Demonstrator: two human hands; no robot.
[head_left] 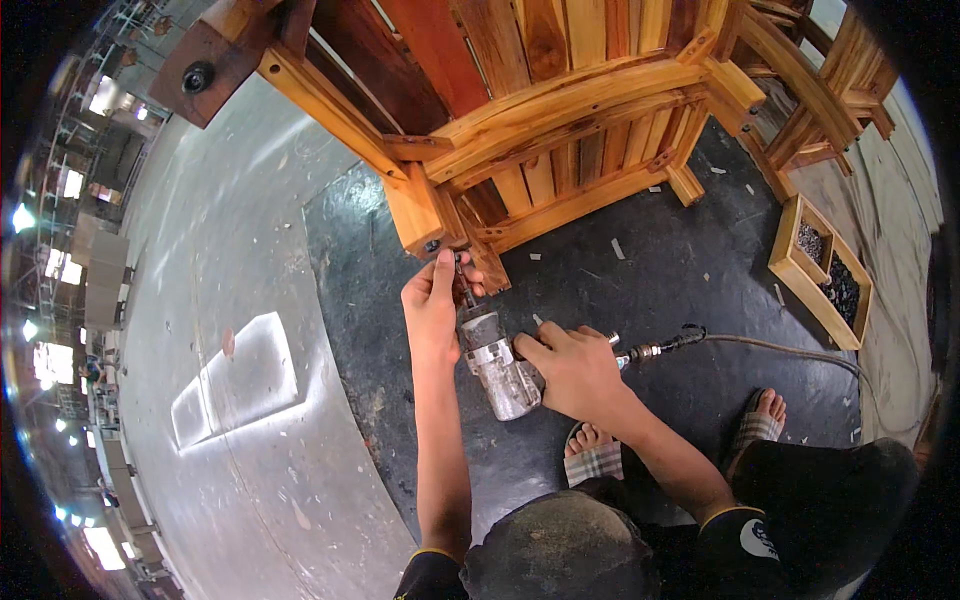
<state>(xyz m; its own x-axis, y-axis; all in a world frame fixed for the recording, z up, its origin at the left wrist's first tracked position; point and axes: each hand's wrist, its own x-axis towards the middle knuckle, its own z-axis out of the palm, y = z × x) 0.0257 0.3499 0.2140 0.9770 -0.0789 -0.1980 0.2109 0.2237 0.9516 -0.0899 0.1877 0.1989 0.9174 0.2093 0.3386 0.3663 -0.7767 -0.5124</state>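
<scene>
**Air tool at the chair leg, hands close in**

I see the left hand pinched narrow around the bit at the front of the pneumatic driver, thumb and fingertips steadying it just under the foot of the wooden chair leg. A bolt head shows on that leg's lower edge, touching or nearly touching the bit; I cannot tell which. The right hand is wrapped around the driver's grip, fingers closed over it, with the metal body jutting out toward my left forearm.

From the back of the tool an air hose runs right across the dark mat, curving past my right sandalled foot. My left foot sits just below the right wrist.

Room to move: the chair frame crowds everything above the hands, its curved rails overhanging. To the left, the mat's edge gives way to pale concrete floor, broad and open. To the right, a shallow wooden tray of dark fasteners lies near the mat's far edge, well apart from the hands.
</scene>
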